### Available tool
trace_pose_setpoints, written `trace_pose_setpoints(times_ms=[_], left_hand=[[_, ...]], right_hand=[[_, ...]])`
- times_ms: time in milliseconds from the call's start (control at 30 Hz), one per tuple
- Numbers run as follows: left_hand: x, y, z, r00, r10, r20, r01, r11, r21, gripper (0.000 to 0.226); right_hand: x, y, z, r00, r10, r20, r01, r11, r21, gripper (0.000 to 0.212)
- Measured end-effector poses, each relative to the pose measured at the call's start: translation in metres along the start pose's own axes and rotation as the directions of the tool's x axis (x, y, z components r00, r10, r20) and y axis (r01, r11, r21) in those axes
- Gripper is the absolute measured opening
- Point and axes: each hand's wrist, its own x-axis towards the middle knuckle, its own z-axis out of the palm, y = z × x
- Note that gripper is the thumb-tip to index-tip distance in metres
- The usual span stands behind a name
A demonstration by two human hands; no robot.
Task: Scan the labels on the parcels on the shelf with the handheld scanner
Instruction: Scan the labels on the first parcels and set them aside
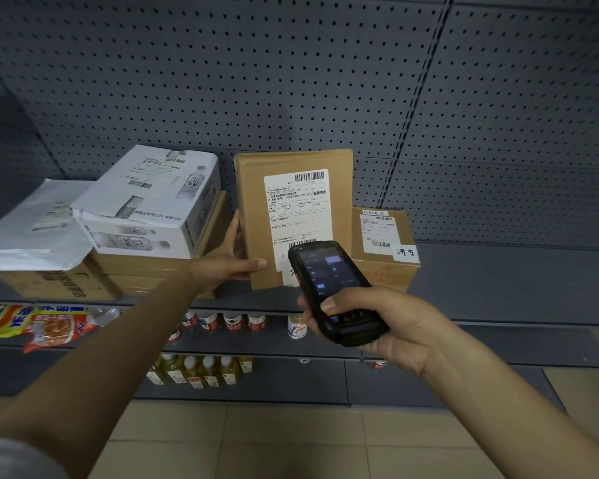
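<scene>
A flat brown cardboard parcel (pixel 256 202) stands upright on the grey shelf (pixel 498 281), its white shipping label (pixel 300 209) facing me. My left hand (pixel 227 262) grips its lower left edge. My right hand (pixel 370 319) holds a black handheld scanner (pixel 329 288) with a lit screen; its top end overlaps the label's lower barcode. Behind on the right sits a smaller brown box (pixel 386 267) with a label (pixel 379 233). To the left lies a white printed carton (pixel 153 205) on stacked brown boxes (pixel 153 267), beside a white plastic mailer (pixel 32 226).
A grey pegboard wall (pixel 325 81) backs the shelf. Lower shelves hold snack packets (pixel 49 326), small bottles (pixel 232 321) and yellow drink bottles (pixel 201 371). A tiled floor (pixel 291 440) lies below. Another brown box (pixel 59 281) sits at the shelf's left.
</scene>
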Motion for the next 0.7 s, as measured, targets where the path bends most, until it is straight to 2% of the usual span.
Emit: trace_pose_setpoints(times_ms=[533, 700], left_hand=[[0.01, -0.007, -0.006, 1.0, -0.028, -0.003, 0.028, 1.0, -0.003, 0.156], [0.012, -0.01, -0.008, 0.999, -0.042, 0.0, 0.042, 0.999, -0.023, 0.157]], right_hand=[[0.002, 0.001, 0.0, 1.0, -0.023, -0.013, 0.023, 1.0, -0.017, 0.042], [0.003, 0.004, 0.0, 1.0, -0.021, -0.016, 0.021, 1.0, 0.004, 0.046]])
